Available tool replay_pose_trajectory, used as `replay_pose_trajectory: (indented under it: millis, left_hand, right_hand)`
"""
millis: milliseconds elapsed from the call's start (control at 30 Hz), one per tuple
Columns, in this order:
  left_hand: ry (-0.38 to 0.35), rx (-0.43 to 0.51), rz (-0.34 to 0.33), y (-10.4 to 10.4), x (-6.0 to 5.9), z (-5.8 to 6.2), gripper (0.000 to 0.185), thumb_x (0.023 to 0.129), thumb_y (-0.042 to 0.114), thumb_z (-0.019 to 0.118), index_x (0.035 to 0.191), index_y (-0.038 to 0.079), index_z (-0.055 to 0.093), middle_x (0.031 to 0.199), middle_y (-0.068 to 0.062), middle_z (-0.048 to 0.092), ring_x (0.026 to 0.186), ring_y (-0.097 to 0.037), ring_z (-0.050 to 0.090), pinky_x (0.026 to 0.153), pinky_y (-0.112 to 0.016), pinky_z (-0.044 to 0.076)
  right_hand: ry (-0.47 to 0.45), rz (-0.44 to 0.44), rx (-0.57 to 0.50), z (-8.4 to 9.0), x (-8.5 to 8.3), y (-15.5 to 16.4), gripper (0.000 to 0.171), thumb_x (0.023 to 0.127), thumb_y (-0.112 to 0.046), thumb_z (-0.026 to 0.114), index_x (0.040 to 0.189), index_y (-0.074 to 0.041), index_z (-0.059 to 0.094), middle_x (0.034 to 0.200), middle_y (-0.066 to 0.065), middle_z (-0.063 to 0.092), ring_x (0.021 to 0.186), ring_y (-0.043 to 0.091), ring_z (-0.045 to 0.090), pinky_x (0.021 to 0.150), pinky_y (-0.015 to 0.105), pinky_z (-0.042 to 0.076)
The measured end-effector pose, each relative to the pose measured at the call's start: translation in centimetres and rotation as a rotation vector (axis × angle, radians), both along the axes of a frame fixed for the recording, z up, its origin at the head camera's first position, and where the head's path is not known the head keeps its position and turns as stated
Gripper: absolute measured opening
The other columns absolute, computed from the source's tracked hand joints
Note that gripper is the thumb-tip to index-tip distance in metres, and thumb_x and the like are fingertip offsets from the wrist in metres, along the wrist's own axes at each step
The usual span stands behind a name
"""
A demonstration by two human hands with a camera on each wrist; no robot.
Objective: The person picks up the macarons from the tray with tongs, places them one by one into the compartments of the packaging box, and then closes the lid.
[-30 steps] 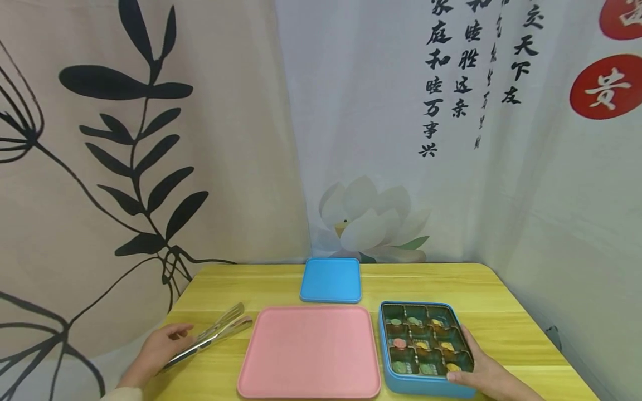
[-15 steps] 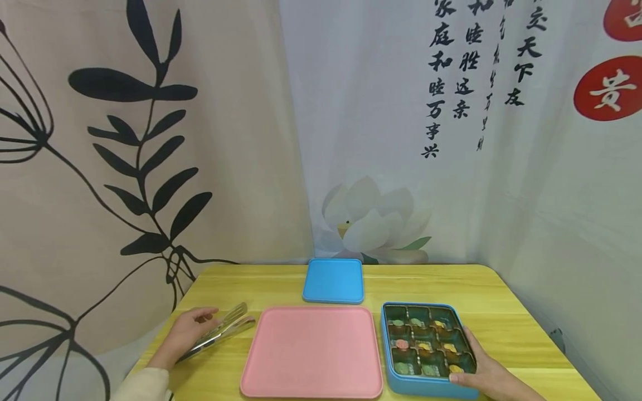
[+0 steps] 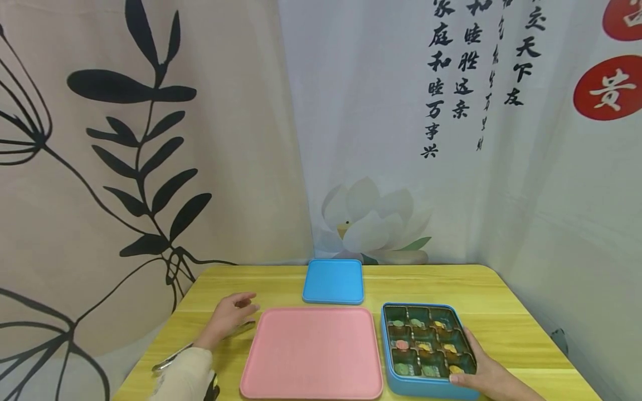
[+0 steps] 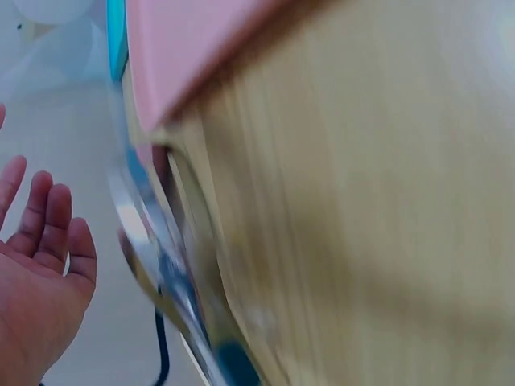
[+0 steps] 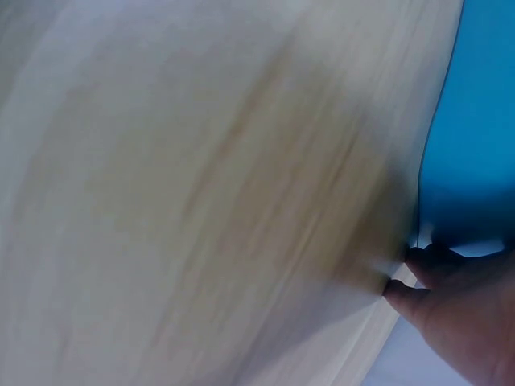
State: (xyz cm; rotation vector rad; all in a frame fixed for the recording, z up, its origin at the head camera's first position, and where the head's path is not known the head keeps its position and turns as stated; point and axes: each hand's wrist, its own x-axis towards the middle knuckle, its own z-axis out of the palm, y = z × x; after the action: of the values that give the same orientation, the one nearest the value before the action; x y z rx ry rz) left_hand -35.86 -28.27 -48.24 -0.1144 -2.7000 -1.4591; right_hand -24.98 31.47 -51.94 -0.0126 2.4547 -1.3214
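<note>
My left hand (image 3: 228, 317) is over the silver tongs (image 3: 170, 357), left of the pink tray (image 3: 311, 353), and holds nothing. In the left wrist view its fingers are loosely bent, apart from the tongs (image 4: 173, 257). In the head view, hand and sleeve hide most of the tongs. At the right, my right hand (image 3: 489, 373) grips the near right corner of a blue box (image 3: 426, 386), thumb at the rim and fingers along the side. Small green, yellow and pink pieces lie in the box's dark compartments. The right wrist view shows fingertips low against the box's side (image 5: 475, 121).
Behind the pink tray, a small flat blue tray or lid (image 3: 332, 281) lies near the back edge of the wooden table (image 3: 426, 281). A printed curtain (image 3: 251, 167) hangs behind. Beside my left sleeve a small black and yellow thing (image 3: 213, 385) is partly hidden.
My left hand has moved forward and right, over the tongs towards the pink tray's far left corner. The tongs are now mostly covered. My right hand and the box stay put.
</note>
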Motion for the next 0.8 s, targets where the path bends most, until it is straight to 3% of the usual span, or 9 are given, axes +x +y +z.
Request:
replay_pose_trajectory:
  millis: [233, 367, 533, 800]
  left_hand:
    - [0.006, 0.026, -0.037, 4.2, -1.8, -0.2, 0.046, 0.092, 0.029, 0.073, 0.131, 0.006, 0.063, 0.126, -0.014, 0.061, 0.115, -0.029, 0.055, 0.093, -0.046, 0.048]
    - [0.004, 0.056, -0.049, 6.2, -2.8, 0.0, 0.045, 0.091, 0.026, 0.074, 0.131, 0.006, 0.064, 0.122, -0.011, 0.062, 0.112, -0.027, 0.056, 0.09, -0.043, 0.049]
    - [0.009, 0.055, -0.054, 7.8, -4.0, 0.2, 0.045, 0.091, 0.025, 0.074, 0.131, 0.006, 0.064, 0.118, -0.012, 0.062, 0.105, -0.025, 0.055, 0.085, -0.039, 0.049]
    - [0.017, 0.057, -0.026, 9.6, -5.8, -0.2, 0.047, 0.092, 0.027, 0.072, 0.131, 0.003, 0.062, 0.122, -0.019, 0.06, 0.108, -0.029, 0.055, 0.087, -0.043, 0.049]
  right_hand:
    - [-0.003, -0.001, -0.001, 0.1, 0.1, 0.0, 0.115, 0.093, -0.044, 0.068, 0.152, 0.002, -0.019, 0.147, 0.05, 0.005, 0.106, 0.052, 0.059, 0.082, 0.064, 0.047]
    - [-0.001, -0.001, -0.013, 0.2, 0.2, 0.0, 0.115, 0.093, -0.044, 0.068, 0.152, 0.001, -0.02, 0.147, 0.05, 0.009, 0.107, 0.051, 0.059, 0.082, 0.064, 0.047]
    - [0.023, -0.004, 0.01, 0.1, 0.2, -0.1, 0.116, 0.092, -0.041, 0.071, 0.152, 0.001, -0.019, 0.147, 0.049, 0.01, 0.113, 0.057, 0.053, 0.085, 0.066, 0.045]
    - [0.035, -0.011, 0.028, -0.1, 0.2, -0.1, 0.117, 0.09, -0.04, 0.073, 0.153, 0.001, -0.018, 0.148, 0.048, 0.012, 0.116, 0.057, 0.051, 0.087, 0.068, 0.042]
